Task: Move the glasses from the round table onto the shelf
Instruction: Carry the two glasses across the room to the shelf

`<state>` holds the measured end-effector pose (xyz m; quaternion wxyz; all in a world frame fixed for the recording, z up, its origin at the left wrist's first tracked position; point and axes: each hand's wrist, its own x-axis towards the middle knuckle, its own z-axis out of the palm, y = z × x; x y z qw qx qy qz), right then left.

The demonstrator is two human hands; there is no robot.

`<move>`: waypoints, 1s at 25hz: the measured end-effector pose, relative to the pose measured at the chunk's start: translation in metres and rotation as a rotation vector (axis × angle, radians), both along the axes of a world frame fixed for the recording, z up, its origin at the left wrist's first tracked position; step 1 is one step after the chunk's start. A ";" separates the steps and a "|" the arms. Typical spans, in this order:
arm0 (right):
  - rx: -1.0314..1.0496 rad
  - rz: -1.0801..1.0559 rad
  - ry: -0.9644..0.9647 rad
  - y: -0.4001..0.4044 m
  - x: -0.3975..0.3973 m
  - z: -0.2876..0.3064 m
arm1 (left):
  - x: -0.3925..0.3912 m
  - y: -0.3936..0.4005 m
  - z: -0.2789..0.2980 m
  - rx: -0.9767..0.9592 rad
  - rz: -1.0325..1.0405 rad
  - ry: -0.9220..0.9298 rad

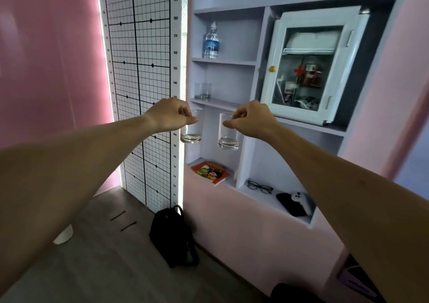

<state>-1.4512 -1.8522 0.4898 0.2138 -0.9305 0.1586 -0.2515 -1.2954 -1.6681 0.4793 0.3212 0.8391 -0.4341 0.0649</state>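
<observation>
Fingers (190, 118) of both hands are pinching slippery, breakable glasses (228, 131) by their rims, shelf (216, 103) at twelve o'clock.

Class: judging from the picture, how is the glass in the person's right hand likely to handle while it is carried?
The glass looks rigid and probably fragile. Its smooth walls may slip, since the right hand pinches only the rim.

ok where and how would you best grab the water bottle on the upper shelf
Grip the clear plastic water bottle around its straight labelled body, coming in from the open front of its shelf compartment. It stands upright near the left wall with the back wall behind, so the front gives the fingers the most room.
</observation>
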 end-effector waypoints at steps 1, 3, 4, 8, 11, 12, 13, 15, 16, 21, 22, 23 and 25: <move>0.002 0.002 -0.003 -0.005 0.019 0.000 | 0.019 -0.005 0.000 0.000 0.002 -0.004; 0.010 0.017 0.005 -0.013 0.051 -0.002 | 0.051 -0.013 -0.002 0.006 0.012 -0.008; 0.012 0.032 0.011 -0.016 0.065 -0.003 | 0.064 -0.015 -0.004 0.013 0.016 -0.008; 0.004 0.088 0.011 -0.034 0.141 -0.008 | 0.130 -0.027 -0.010 0.031 0.069 -0.015; -0.001 0.127 -0.007 -0.047 0.196 -0.010 | 0.176 -0.035 -0.009 0.033 0.116 -0.010; -0.004 0.140 -0.013 -0.052 0.211 -0.010 | 0.190 -0.038 -0.009 0.032 0.135 -0.012; -0.005 0.154 -0.019 -0.058 0.229 -0.009 | 0.205 -0.043 -0.007 0.031 0.153 -0.015; -0.005 0.171 -0.021 -0.075 0.262 -0.005 | 0.235 -0.057 -0.004 0.033 0.178 -0.016; -0.002 0.173 -0.021 -0.084 0.278 -0.001 | 0.249 -0.065 -0.002 0.036 0.186 -0.016; -0.029 0.138 -0.073 -0.134 0.328 0.015 | 0.297 -0.113 0.009 0.010 0.199 -0.035; -0.048 0.127 -0.076 -0.145 0.335 0.016 | 0.306 -0.125 0.010 0.008 0.193 -0.039; -0.064 0.112 -0.075 -0.156 0.341 0.016 | 0.313 -0.137 0.011 0.007 0.182 -0.044; -0.064 0.076 -0.079 -0.179 0.352 0.014 | 0.326 -0.163 0.012 0.003 0.151 -0.045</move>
